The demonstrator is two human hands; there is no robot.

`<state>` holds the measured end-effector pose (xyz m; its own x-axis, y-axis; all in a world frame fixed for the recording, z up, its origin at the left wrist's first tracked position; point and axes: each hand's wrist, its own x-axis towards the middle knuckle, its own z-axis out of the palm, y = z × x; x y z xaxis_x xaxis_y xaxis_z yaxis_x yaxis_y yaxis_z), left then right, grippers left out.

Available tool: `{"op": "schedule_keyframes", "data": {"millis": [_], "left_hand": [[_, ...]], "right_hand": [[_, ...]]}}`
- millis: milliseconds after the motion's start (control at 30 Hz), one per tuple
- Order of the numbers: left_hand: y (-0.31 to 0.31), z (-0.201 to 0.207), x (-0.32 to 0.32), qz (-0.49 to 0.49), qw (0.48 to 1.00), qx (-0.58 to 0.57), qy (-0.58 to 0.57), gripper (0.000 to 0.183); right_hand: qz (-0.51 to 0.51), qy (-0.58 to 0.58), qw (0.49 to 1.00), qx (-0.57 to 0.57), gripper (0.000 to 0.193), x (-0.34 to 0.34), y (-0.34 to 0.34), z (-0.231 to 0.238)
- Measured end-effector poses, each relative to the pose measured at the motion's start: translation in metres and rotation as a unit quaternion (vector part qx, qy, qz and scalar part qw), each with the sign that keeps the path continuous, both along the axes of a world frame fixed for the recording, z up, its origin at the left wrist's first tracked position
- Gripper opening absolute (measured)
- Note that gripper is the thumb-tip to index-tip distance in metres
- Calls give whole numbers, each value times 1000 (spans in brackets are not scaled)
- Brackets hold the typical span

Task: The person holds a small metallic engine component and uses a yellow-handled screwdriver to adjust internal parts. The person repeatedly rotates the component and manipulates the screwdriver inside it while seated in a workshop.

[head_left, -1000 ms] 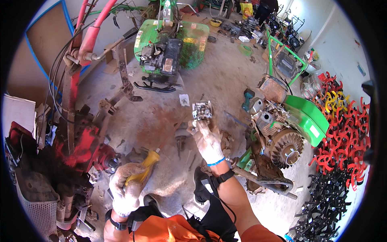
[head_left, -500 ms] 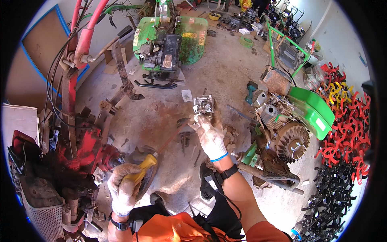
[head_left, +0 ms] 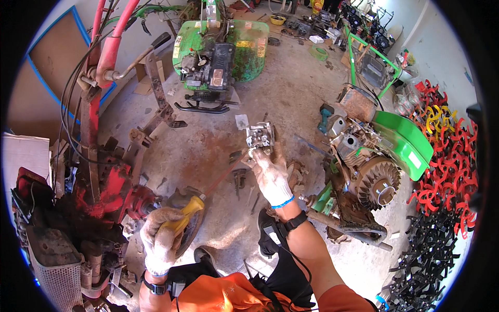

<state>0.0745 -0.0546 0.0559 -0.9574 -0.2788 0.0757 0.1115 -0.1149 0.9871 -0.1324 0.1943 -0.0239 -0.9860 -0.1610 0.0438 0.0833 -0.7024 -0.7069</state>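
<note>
My left hand [head_left: 160,240], in a soiled white glove, is closed around the yellow handle of a screwdriver [head_left: 188,212]. Its long thin shaft slants up and right, its tip close to the engine part; whether they touch I cannot tell. In my gloved right hand [head_left: 270,176] is a small silver metal engine part [head_left: 259,135] with cavities and raised edges, gripped from its near side. Below it on the floor lies a dark adjustable wrench [head_left: 238,180].
A partly dismantled engine [head_left: 358,156] with a finned flywheel and green cover stands at right. Red machinery [head_left: 112,192] fills the left side. Ahead stands a green tiller [head_left: 218,62]. Red, yellow and black curved blades [head_left: 442,151] are piled along the right wall.
The engine part in my right hand has shifted slightly left and turned a little. My left hand and the screwdriver have hardly moved.
</note>
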Motion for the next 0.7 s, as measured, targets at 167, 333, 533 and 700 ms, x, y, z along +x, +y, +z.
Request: {"op": "schedule_keyframes", "data": {"millis": [167,333,533,700], "left_hand": [[1,4,-1,-6,1000,5,-10,53],[-6,18,-1,-4,997,-35,-70,61],[-17,24,-9,84,975,-189,-81,46],[-14,26,-5,127,969,-207,-56,46]], "right_hand": [[4,10,1000,3,92,1,1,-2],[-9,43,998,46,95,-2,-1,-10],[6,81,991,109,96,-3,1,-15],[15,79,986,143,95,0,2,-13]]}}
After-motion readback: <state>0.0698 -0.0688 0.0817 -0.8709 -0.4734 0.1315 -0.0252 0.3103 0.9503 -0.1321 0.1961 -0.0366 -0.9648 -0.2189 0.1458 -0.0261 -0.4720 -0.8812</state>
